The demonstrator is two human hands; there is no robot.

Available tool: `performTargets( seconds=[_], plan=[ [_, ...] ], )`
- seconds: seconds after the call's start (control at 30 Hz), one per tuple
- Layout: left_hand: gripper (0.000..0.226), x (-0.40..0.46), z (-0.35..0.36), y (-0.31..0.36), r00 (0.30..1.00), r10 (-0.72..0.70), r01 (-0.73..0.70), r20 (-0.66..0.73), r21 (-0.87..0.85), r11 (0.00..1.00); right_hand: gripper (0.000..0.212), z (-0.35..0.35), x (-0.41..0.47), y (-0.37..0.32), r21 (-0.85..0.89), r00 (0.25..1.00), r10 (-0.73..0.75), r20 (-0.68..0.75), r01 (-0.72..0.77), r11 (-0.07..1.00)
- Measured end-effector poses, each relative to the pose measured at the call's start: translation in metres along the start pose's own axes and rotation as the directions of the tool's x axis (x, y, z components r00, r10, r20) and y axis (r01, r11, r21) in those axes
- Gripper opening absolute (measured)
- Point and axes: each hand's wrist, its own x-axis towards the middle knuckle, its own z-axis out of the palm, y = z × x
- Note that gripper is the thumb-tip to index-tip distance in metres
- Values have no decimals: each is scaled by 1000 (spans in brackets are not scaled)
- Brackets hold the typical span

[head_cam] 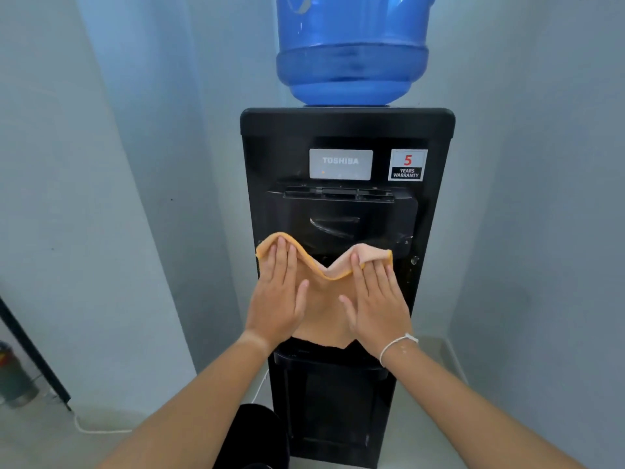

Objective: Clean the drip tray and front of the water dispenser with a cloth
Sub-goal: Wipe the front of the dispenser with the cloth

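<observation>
White power cord (98,430) trails across grey floor (40,441). Grey cylinder with red band (12,377) stands lower left, beside dark door edge (33,353).

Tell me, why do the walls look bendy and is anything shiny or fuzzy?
Head view: the wide lens curves the wall edges; light glints on the blue water bottle and the black water dispenser; the TOSHIBA panel looks slightly soft.

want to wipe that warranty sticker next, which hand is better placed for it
Probably the right hand: it presses the peach cloth with orange edging on the side under the white 5-years-warranty sticker, upper right of the black water dispenser. The left hand would cross over.
</observation>
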Motion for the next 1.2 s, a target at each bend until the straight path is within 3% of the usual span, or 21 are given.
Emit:
performTargets(
  seconds=[0.2,0.33,0.43,0.63,0.8,0.87,1.03,1.1,1.2],
  plan=[
    [57,28,-14,-7,985,-9,-28,-171,-212,977,71,-15,58,-23,40,973,50,-225,-42,998],
    [56,16,-5,-16,991,-13,-29,-130,-321,947,65,-2,50,-52,-33,986,-84,-142,80,996],
    [55,6,5,-20,993,3,-43,-117,-345,937,68,12,14,-38,-14,997,-42,-62,41,999],
    [60,17,0,-26,985,11,-79,-172,-394,916,63,-12,69,-42,95,963,93,-251,-71,993],
    [72,9,-4,-35,994,36,-76,-99,-439,895,59,7,40,-67,-107,996,-57,-65,49,993],
    [70,3,-1,-37,995,68,-90,-71,-383,919,64,14,17,-54,-59,999,-42,-22,41,997],
    [69,10,-8,-29,987,68,-109,-146,-293,950,58,-7,47,-44,71,986,70,-152,-59,996],
    [71,16,-10,-28,984,60,-114,-168,-338,934,59,-15,67,-59,85,987,32,-159,-19,996],
    [75,17,-13,-30,986,50,-105,-158,-364,926,59,-2,60,-74,80,994,-98,-50,102,992]
  ],
)
